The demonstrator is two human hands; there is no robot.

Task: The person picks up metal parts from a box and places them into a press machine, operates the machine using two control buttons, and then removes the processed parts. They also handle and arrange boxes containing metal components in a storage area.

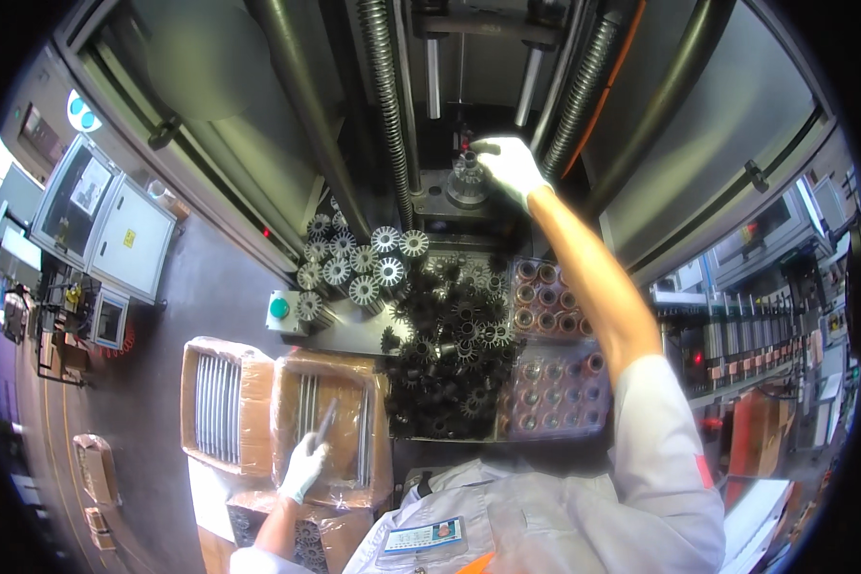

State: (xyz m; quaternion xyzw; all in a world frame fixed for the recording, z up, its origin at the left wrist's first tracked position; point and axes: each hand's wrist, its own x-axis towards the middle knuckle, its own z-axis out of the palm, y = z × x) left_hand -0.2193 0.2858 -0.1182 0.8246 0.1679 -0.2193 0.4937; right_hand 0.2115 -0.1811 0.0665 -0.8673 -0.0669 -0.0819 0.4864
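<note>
My left hand (303, 469), in a white glove, is closed on a slim grey metal shaft (325, 423). It is over an open, plastic-lined cardboard box (333, 368) where more shafts lie in rows. My right hand (515, 168), also gloved, reaches far forward into the press, its dark-tipped fingers bent together at the top of a small metal piece (469, 161). That piece stands upright on a round metal fixture (465, 189). What the right fingers hold is too small to make out.
Toothed silver cores (364, 258) stand in stacks left of a heap of dark toothed plates (440, 383). Clear trays (555, 397) of copper-coloured rings lie at right. A green button box (279, 308) sits at left, beyond another box of shafts (222, 402). Press columns (306, 115) flank the fixture.
</note>
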